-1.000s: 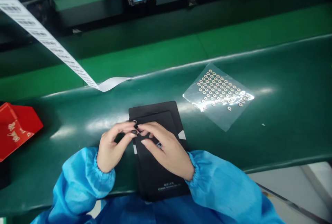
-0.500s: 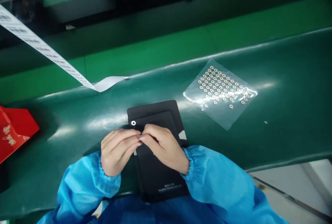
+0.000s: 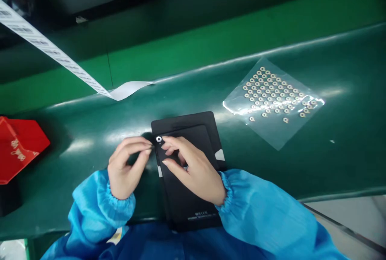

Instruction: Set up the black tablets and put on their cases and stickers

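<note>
Two black tablets lie stacked and slightly offset on the green bench in front of me. The upper tablet [image 3: 193,189] is back side up, with a white ring [image 3: 159,139] around its camera corner. The lower tablet [image 3: 183,119] shows along the top and right. Just left of the camera corner, my left hand [image 3: 128,167] pinches thumb and forefinger together on something small and dark that I cannot make out. My right hand [image 3: 193,169] hovers over the upper tablet, thumb and fingers apart, with nothing visible in it.
A clear sheet [image 3: 279,103] with rows of small ring-shaped stickers lies to the right. A strip of barcode labels [image 3: 57,53] hangs down to the bench's back edge at left. A red box [image 3: 22,147] stands at the far left. Behind the bench runs a darker line [image 3: 99,3].
My hands were together over the upper tablet and have parted. The left hand moved left, still pinching; the right hand's fingers opened, uncovering more of the camera corner. The view shifted slightly.
</note>
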{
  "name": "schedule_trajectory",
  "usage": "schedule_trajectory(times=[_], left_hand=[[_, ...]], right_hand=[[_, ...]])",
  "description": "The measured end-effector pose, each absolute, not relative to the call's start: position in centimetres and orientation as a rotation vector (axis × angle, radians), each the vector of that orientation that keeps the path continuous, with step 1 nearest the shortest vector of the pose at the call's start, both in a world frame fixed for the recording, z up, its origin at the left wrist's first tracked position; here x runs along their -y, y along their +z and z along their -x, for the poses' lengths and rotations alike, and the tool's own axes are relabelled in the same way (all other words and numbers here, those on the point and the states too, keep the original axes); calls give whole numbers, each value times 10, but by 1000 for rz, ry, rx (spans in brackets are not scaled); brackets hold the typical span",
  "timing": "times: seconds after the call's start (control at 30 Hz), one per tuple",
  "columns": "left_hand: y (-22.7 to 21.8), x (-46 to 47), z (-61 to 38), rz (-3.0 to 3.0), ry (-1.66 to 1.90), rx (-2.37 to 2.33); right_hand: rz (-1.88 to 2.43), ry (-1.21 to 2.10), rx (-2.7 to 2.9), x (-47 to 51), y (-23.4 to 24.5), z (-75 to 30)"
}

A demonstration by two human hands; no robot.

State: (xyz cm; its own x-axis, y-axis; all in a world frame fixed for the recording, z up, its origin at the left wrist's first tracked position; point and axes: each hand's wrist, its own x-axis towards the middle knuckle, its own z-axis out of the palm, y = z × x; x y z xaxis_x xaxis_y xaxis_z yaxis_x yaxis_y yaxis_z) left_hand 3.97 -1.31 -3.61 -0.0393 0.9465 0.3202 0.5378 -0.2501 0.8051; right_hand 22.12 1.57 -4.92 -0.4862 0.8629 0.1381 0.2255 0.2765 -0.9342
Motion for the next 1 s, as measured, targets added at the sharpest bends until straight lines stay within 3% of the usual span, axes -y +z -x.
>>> schedule_trajectory(times=[0.23,0.7,1.0], left_hand=[[-31,-3,-31,-2133,885,-1637],[-26,-18,-42,-2548,623,-1726],[-44,10,-45,-2351,647,-1736]], right_hand=[[803,822,2450,10,-51,-232],[760,854,2444,6,-51,-238],[739,888,2466,2,-49,-237]])
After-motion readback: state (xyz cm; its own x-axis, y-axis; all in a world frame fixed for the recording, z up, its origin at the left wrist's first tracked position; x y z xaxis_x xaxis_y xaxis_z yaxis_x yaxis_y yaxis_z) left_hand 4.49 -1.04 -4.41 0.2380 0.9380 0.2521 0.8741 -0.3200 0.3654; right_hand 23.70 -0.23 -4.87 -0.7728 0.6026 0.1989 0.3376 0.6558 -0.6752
